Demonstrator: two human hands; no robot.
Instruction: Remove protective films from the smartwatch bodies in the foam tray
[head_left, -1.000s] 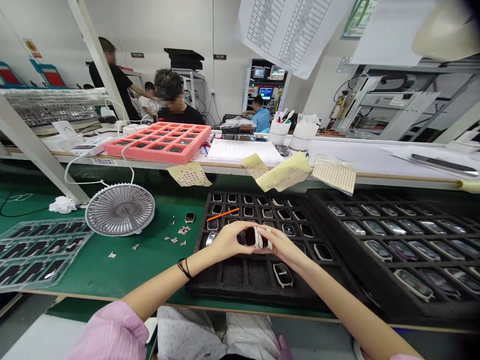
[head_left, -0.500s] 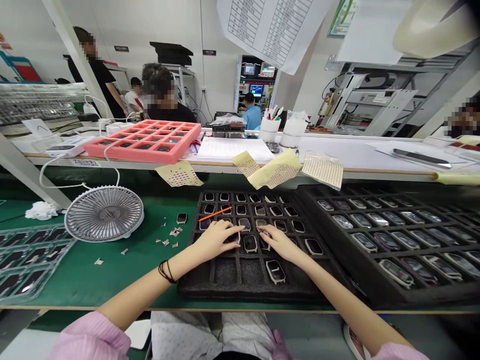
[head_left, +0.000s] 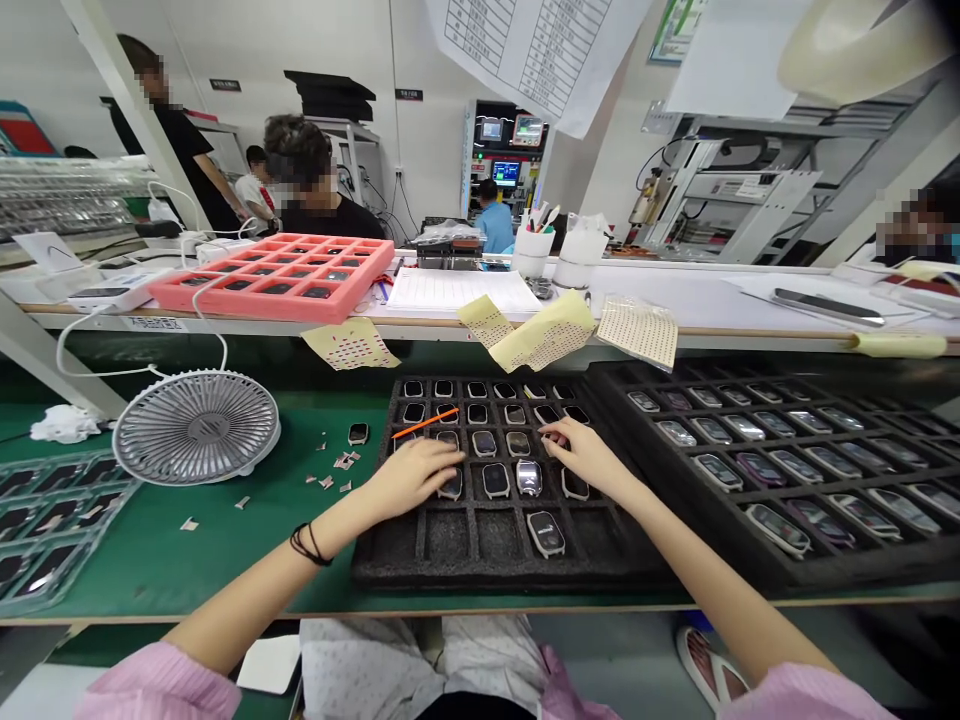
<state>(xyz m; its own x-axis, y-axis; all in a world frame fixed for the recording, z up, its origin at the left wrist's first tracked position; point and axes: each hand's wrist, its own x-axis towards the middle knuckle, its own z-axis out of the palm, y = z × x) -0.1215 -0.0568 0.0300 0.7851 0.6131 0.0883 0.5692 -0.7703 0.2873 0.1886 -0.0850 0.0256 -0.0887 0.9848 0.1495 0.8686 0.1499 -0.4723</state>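
Note:
A black foam tray (head_left: 465, 575) with rows of watch cases lies in front of me. My left hand (head_left: 420, 475) rests palm down over its left columns, fingers spread, holding nothing. Over the right columns, my right hand (head_left: 585, 455) has its fingertips bent down at a watch case in an upper row; whether they grip it is hidden. Between my hands are several watches, one with a bright screen (head_left: 529, 478). One watch (head_left: 547, 534) sits in the front row beside bare compartments. An orange stick (head_left: 425, 423) lies across the tray's upper left.
A second black tray (head_left: 817, 575) of watch cases is on the right. At left are a white fan (head_left: 196, 427), a loose watch (head_left: 358, 433), paper scraps and a clear tray (head_left: 60, 590). The shelf holds a pink tray (head_left: 274, 305). Several people are beyond it.
My right hand has moved right and up across the tray, and my left hand has moved left. Watches between them are now uncovered. The whole view has shifted slightly.

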